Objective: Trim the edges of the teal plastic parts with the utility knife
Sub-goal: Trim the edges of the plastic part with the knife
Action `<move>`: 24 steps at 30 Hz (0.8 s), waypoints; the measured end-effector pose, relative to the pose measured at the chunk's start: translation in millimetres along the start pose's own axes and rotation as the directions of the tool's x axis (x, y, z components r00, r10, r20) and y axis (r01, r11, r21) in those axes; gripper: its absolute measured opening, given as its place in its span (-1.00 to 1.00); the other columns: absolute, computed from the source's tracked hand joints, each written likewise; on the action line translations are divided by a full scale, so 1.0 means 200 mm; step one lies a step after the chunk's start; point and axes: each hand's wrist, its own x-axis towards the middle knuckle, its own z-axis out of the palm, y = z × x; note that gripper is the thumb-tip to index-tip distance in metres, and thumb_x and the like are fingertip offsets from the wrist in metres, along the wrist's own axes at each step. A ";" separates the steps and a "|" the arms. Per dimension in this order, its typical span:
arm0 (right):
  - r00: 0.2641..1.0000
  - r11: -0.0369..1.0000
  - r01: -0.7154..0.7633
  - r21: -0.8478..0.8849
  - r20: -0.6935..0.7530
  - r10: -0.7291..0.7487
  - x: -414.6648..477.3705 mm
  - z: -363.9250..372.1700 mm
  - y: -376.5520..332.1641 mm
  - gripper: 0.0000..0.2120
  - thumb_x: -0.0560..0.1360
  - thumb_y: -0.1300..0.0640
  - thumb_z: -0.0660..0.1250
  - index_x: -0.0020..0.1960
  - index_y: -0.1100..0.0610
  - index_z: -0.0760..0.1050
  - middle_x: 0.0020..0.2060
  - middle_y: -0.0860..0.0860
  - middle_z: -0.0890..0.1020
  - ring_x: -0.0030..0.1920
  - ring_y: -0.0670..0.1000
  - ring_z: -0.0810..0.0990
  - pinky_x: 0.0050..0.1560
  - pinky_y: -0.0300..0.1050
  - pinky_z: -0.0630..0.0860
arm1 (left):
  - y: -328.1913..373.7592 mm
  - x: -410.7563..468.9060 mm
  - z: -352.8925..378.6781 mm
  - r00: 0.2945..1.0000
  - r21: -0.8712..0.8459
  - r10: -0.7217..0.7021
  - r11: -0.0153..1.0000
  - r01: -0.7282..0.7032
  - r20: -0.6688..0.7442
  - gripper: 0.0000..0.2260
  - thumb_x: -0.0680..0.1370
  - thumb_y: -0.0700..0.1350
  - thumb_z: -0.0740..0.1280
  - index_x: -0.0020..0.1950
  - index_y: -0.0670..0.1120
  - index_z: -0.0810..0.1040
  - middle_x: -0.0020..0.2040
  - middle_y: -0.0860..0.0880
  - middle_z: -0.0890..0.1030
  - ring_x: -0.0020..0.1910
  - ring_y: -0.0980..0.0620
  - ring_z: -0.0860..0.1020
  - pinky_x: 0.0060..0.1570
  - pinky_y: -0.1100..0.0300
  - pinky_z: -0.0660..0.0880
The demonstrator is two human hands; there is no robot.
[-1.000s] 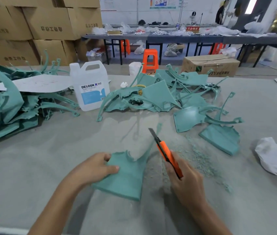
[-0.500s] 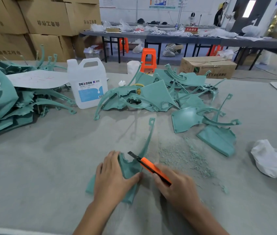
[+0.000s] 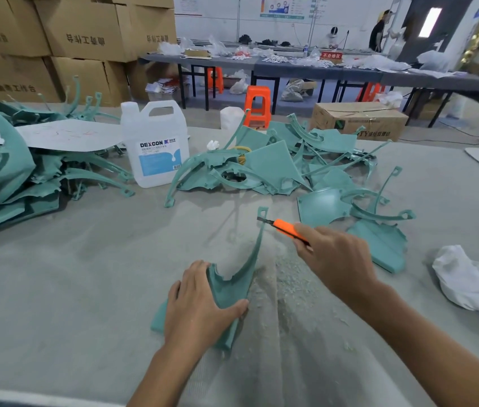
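Grey table (image 3: 56, 289): jug (image 3: 156, 148) beside teal heap (image 3: 264, 168)

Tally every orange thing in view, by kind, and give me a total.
Knife: 1
Stools: 3, one just past the near table, two under the far tables
Total: 4

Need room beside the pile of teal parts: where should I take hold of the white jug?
The jug stands upright with its loop handle uppermost and nothing over it: take that handle, coming down from above.
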 end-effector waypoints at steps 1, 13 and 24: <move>0.999 0.999 0.046 0.024 0.006 -0.046 -0.01 -0.01 -0.04 -0.87 0.53 0.00 0.40 0.03 0.00 0.66 -0.48 -0.08 0.52 -0.58 -0.02 0.42 -0.54 -0.32 0.19 | 0.00 0.00 0.00 1.000 0.002 0.003 1.000 -0.003 -0.004 -0.02 0.23 0.56 0.20 0.51 0.08 0.06 0.52 0.12 0.18 0.48 0.07 0.21 0.51 0.09 0.13; 0.988 0.991 0.083 -0.105 0.139 -0.068 0.05 -0.05 0.02 -0.68 0.64 -0.16 0.11 0.21 -0.10 0.55 -0.35 -0.10 0.52 -0.43 0.01 0.52 -0.43 -0.16 0.47 | 0.00 0.00 -0.01 1.000 0.026 0.024 0.999 -0.024 0.000 -0.02 0.27 0.57 0.20 0.52 0.06 0.05 0.54 0.12 0.16 0.50 0.10 0.18 0.52 0.12 0.09; 0.997 0.997 0.083 0.007 0.004 -0.083 -0.03 -0.08 0.08 -0.77 0.57 -0.12 0.32 0.16 -0.10 0.61 -0.36 -0.09 0.60 -0.49 0.01 0.51 -0.53 -0.22 0.30 | 0.01 0.00 -0.05 0.995 0.048 0.034 0.998 -0.039 0.093 -0.01 0.31 0.56 0.21 0.56 0.04 0.03 0.58 0.09 0.10 0.55 0.10 0.11 0.54 0.07 0.04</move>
